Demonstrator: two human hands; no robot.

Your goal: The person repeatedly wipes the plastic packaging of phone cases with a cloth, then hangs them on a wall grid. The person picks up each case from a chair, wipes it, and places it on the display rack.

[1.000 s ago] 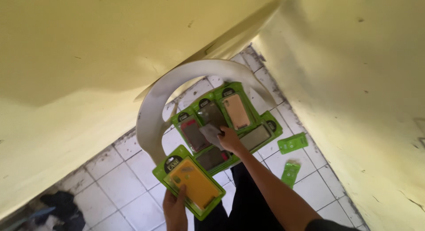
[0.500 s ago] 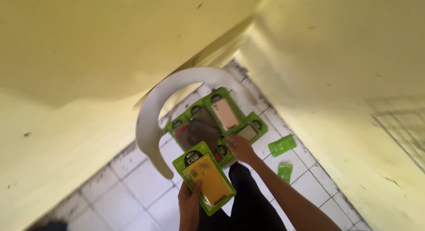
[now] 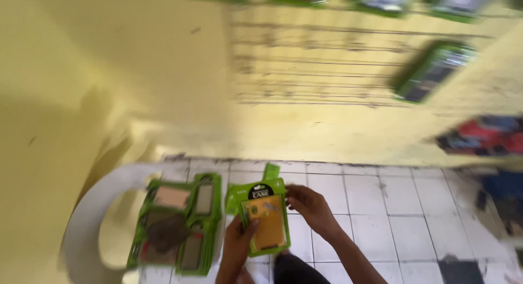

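My left hand (image 3: 238, 246) grips the lower left edge of a green package with a yellow phone case (image 3: 265, 221) inside. My right hand (image 3: 311, 205) pinches the same package at its upper right edge. I hold it upright over the tiled floor. To the left, a pile of similar green phone-case packages (image 3: 180, 224) lies spread on the seat of a white plastic chair (image 3: 87, 224).
A yellow wall (image 3: 163, 71) fills the upper view, with a wire rack (image 3: 327, 60) carrying hanging green packages (image 3: 427, 71). White floor tiles (image 3: 392, 213) spread to the right. Blurred red and blue items (image 3: 479, 137) sit at the far right.
The view has swung up and round to face the wall rack. My right hand left the pile on the chair and now holds the yellow-case package together with my left hand.
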